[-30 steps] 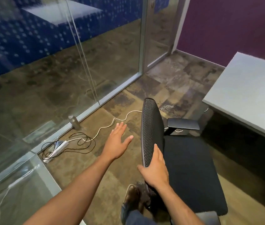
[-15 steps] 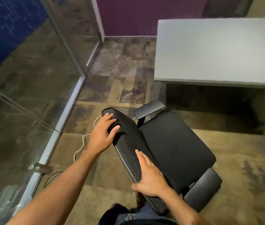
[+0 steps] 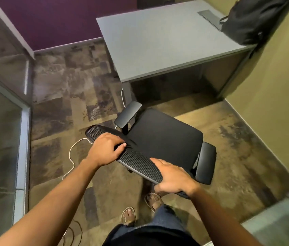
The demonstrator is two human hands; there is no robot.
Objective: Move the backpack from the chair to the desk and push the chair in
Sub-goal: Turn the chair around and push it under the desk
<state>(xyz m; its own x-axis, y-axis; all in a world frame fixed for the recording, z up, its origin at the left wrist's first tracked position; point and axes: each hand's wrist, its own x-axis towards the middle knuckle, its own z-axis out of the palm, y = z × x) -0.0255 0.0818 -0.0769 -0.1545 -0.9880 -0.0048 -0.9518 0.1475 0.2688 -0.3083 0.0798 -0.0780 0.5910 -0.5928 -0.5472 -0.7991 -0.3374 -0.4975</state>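
1. Both hands are clamped on the top edge of the chair's mesh backrest (image 3: 133, 157): the left hand (image 3: 104, 151) curls its fingers over the rim toward the seat side, and the right hand (image 3: 174, 178) wraps the same rim nearer the person, thumb on the mesh.
2. Just beyond the grip, the chair (image 3: 161, 137) has a bare seat; the backpack (image 3: 253, 20) already rests on the far corner of the desk (image 3: 166, 43), well away from the hands and against the wall.
3. So the step in hand looks like pushing the chair in. The seat is angled to the desk's opening, so the next move probably calls for swivelling it square, then rolling it forward under the top.
4. A white cable (image 3: 72, 157) lies on the floor beside the left hand and could catch a wheel.
5. Hidden: the chair's base and wheels, under the seat. The backpack is cut off by the picture's top edge.
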